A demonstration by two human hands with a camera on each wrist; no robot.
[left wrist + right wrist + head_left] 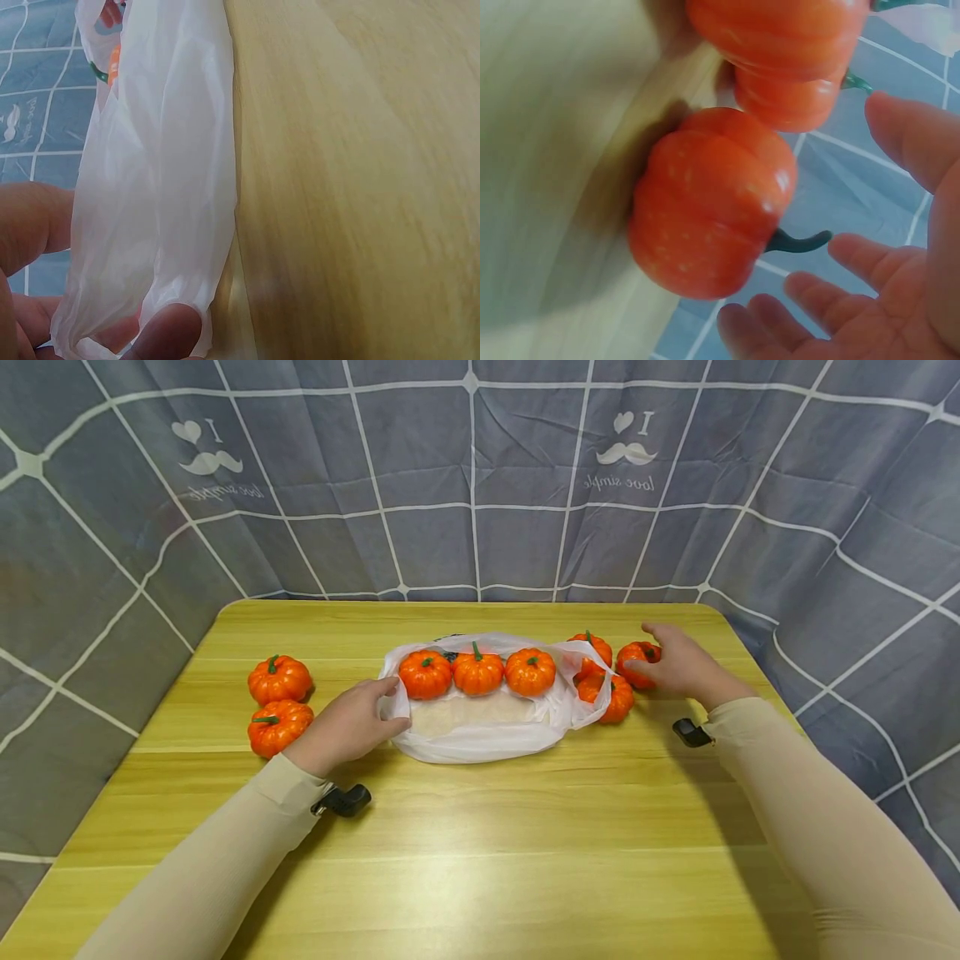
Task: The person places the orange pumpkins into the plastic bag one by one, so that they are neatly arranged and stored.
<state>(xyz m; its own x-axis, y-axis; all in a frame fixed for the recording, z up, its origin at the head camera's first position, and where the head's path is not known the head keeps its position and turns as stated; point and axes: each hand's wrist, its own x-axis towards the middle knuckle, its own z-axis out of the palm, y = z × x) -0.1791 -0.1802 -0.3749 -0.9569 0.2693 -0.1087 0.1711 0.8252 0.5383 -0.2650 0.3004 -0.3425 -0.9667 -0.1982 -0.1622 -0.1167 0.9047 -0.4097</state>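
A white plastic bag (480, 749) lies with its mouth spread, and three small orange pumpkins (478, 673) with green stems sit in a row inside it. My left hand (345, 727) pinches the bag's left edge; in the left wrist view the thumb (174, 330) presses on the thin plastic (161, 172). Over at the right, my right hand (678, 670) hovers beside the outermost pumpkin (636, 662), fingers parted. The right wrist view shows this pumpkin (712, 206) on the table, its dark stem close to the fingertips (847, 247).
Two more pumpkins, one behind (591, 647) and one in front (617, 702), stand at the bag's right side, partly covered by its handle. Another pair (279, 680) is at the left near my forearm. A grey checked curtain (525, 468) surrounds the wooden table (480, 860).
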